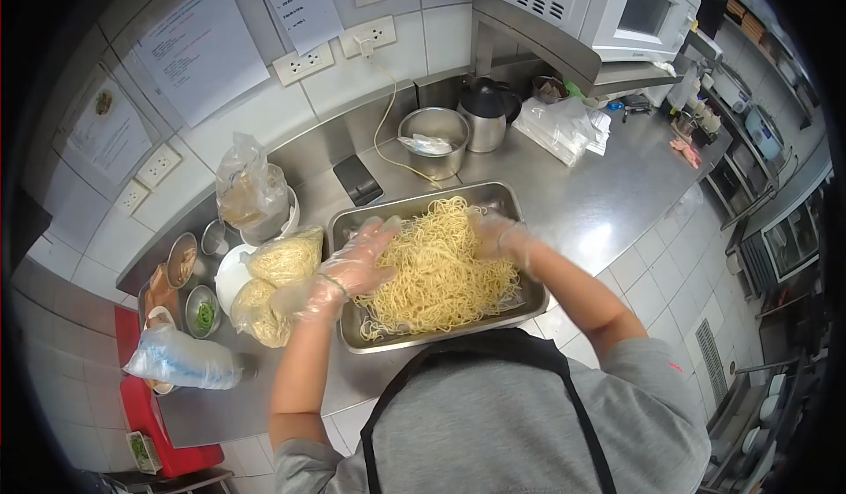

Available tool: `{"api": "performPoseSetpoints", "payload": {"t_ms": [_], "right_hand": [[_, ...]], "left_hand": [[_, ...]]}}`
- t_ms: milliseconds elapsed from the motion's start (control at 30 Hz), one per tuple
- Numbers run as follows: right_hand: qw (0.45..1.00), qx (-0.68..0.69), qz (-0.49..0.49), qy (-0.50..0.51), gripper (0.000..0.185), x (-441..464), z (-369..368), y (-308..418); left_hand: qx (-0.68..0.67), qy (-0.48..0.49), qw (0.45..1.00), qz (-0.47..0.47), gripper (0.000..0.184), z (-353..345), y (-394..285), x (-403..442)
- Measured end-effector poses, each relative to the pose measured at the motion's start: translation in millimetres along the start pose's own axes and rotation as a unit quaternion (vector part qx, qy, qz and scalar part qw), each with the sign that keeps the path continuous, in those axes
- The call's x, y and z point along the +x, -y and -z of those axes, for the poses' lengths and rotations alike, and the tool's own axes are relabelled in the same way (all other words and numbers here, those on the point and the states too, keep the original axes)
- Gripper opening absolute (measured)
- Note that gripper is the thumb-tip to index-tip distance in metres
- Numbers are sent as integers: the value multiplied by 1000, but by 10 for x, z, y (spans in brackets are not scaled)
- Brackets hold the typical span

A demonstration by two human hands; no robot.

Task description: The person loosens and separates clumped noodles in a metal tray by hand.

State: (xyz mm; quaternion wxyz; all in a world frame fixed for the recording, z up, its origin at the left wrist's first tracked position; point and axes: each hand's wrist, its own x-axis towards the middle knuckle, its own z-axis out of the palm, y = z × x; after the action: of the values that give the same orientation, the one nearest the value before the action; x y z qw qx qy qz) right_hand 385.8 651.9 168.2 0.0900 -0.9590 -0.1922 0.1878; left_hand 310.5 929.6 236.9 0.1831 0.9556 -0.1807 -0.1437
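Note:
A heap of yellow noodles (441, 269) fills the middle of a deep steel tray (374, 346) on the counter. My left hand (359, 258), in a clear plastic glove, lies against the left side of the heap with its fingers spread. On the opposite side, my gloved right hand (498, 235) touches the noodles near the tray's far right corner. Motion blurs its fingers, and the noodles partly hide them. Beside my left wrist rest two clear bags of noodles, one bag (289, 256) behind the other bag (259, 311).
Bowls, including one of chopped greens (203, 312), stand at the left near a filled plastic bag (185, 360). Behind the tray are a steel pot (434, 128), a jug (485, 119) and a power cord (388, 124). A microwave (608, 9) sits on a raised shelf.

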Motion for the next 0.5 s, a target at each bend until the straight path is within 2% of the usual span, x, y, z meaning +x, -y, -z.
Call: {"api": "performPoseSetpoints", "payload": {"t_ms": [33, 133, 167, 267, 367, 467, 500], "right_hand": [[999, -13, -36, -6, 68, 29, -136, -8], [987, 139, 60, -49, 59, 102, -192, 44], [973, 186, 95, -96, 48, 18, -34, 98], [956, 239, 92, -142, 40, -221, 610, 285], [897, 363, 101, -231, 41, -541, 1093, 365], [826, 517, 101, -200, 33, -608, 1198, 257], [849, 478, 57, -219, 39, -697, 1197, 325]], "left_hand": [[-2, -16, 1000, -6, 76, -74, -23, 113], [-23, -42, 999, 12, 65, -260, -55, 534], [-32, -46, 998, 23, 61, -342, -40, 674], [-113, -48, 985, 123, 58, -671, 148, 1089], [-18, 36, 989, 145, 57, -824, 159, 1240], [-10, 154, 984, 88, 63, -806, 73, 1108], [-13, 181, 980, 79, 69, -723, -6, 1028]]}}
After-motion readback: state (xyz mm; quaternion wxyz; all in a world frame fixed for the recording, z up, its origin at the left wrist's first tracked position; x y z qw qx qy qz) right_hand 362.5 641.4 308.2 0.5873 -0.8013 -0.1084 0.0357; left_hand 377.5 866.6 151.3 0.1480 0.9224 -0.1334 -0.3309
